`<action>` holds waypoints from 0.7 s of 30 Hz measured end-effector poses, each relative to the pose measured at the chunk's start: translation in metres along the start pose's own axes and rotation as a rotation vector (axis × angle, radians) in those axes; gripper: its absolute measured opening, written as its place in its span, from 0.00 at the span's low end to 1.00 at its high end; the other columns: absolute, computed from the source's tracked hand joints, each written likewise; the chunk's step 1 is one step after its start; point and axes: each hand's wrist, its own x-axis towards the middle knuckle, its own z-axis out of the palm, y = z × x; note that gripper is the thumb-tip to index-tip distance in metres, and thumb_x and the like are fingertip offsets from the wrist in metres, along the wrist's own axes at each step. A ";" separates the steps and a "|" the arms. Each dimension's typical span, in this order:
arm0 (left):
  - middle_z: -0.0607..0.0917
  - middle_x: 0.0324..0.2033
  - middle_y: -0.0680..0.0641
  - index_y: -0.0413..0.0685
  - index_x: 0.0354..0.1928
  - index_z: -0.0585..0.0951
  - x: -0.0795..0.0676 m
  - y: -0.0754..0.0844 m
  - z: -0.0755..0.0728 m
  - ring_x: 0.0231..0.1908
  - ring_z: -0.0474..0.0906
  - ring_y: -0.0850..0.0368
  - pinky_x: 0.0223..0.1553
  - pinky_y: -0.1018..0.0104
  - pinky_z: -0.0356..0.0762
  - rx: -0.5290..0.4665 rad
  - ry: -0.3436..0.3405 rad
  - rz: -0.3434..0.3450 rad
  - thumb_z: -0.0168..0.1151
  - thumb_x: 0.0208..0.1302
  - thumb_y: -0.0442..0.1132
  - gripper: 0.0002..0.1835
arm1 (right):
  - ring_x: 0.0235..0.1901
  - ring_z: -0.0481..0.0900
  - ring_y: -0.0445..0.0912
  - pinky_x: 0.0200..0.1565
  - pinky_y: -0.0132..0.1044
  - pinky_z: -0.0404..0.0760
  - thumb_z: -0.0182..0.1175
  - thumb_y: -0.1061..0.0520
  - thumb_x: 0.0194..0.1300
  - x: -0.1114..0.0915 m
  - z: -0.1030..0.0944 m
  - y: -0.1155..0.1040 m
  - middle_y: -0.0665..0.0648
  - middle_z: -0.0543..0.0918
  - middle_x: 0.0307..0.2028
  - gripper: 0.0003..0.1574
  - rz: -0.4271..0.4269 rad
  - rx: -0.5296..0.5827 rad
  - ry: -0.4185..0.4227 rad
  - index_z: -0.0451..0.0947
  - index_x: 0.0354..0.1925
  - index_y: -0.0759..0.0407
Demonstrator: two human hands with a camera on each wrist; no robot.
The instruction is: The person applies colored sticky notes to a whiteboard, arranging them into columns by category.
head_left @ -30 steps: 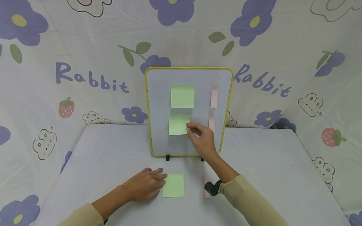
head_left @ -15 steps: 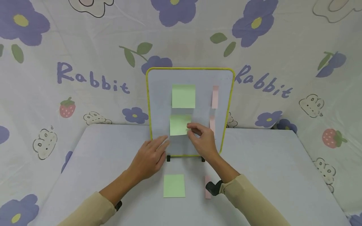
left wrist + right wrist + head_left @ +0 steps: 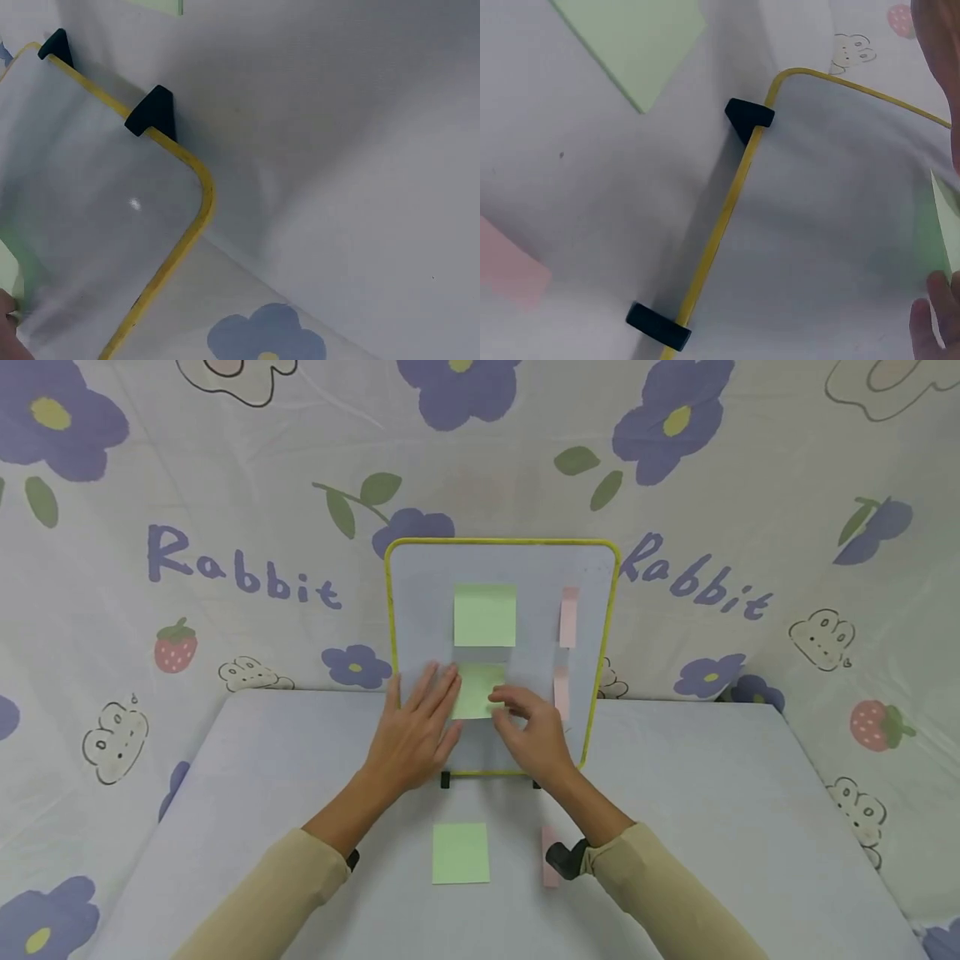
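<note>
A lower green sticky note hangs on the upright whiteboard. My right hand pinches its right edge between thumb and forefinger. My left hand lies against the board with straight, spread fingers, its tips reaching the note's left edge. Above is another green sticky note. To the right, an upper pink strip note and a lower pink strip note are stuck in a column. In the right wrist view, the lower green note stands partly away from the board.
On the white table, a green sticky-note pad lies before the board. A pink strip pad sits right of it, partly behind the right wrist's black strap piece. Black feet hold up the board. A patterned cloth hangs behind.
My left hand has moved up from beside the green pad on the table to the board, reaching the lower green note's left edge. The right hand keeps its pinch at nearly the same spot.
</note>
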 end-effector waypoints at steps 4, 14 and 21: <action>0.60 0.75 0.49 0.44 0.75 0.63 0.001 -0.001 0.003 0.75 0.51 0.48 0.67 0.31 0.49 0.040 -0.009 -0.005 0.42 0.74 0.53 0.33 | 0.54 0.81 0.55 0.53 0.51 0.80 0.61 0.65 0.64 0.000 0.001 0.001 0.63 0.84 0.52 0.13 -0.193 -0.333 0.004 0.84 0.47 0.66; 0.59 0.76 0.50 0.46 0.76 0.61 -0.002 -0.009 0.016 0.76 0.50 0.49 0.68 0.33 0.49 0.106 0.036 0.019 0.42 0.74 0.54 0.34 | 0.75 0.55 0.51 0.72 0.49 0.55 0.58 0.55 0.68 0.005 0.003 0.005 0.60 0.62 0.74 0.38 -0.620 -1.193 -0.221 0.63 0.72 0.66; 0.56 0.77 0.50 0.47 0.77 0.57 -0.005 -0.012 0.023 0.77 0.46 0.50 0.70 0.35 0.43 0.101 0.030 0.032 0.39 0.75 0.54 0.34 | 0.75 0.54 0.51 0.73 0.47 0.54 0.56 0.55 0.69 0.015 0.004 0.004 0.60 0.59 0.75 0.39 -0.664 -1.272 -0.263 0.60 0.74 0.65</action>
